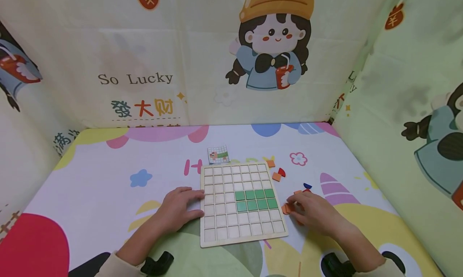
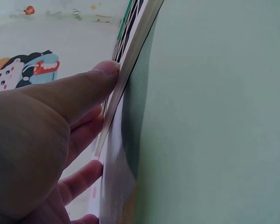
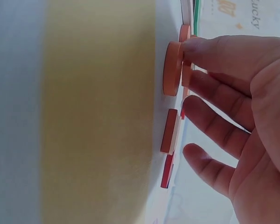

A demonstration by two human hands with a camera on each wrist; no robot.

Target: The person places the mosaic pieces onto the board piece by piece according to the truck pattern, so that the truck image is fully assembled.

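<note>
Board [image 1: 221,220]: lies flat on the table [image 1: 105,196], centre of the work, turned slightly off square. All clock positions below are read from its middle.

Green tiles [image 1: 260,194]: eight, seated in the board's grid as two rows of four, running from about the middle to the 3 o'clock side. Each occupies one cell, which evidently keeps the rows straight.

Left hand [image 1: 175,208]: at 9 o'clock. Grip released; thumb and fingertips touch the board's edge without clasping it. The likely purpose is to steady the board against sliding.

Right hand [image 1: 314,212]: at 3 o'clock, just beside the board. Grip relaxed, fingers spread; the thumb tip touches an orange disc [image 3: 172,69], with no firm pinch evident. The fingers are bent low over the loose pieces, presumably to sort or separate them.

Loose pieces: scattered between 1 and 3 o'clock, among them orange squares [image 1: 276,177], a red piece [image 1: 281,172] and a blue piece [image 1: 307,185]. Their position appears chosen for the right hand's reach.

Card [image 1: 218,154]: at 11 o'clock, just beyond the board's far edge, printed with a gridded figure that includes a green stretch. Placement there probably keeps it readable and unobstructed by either arm.
</note>
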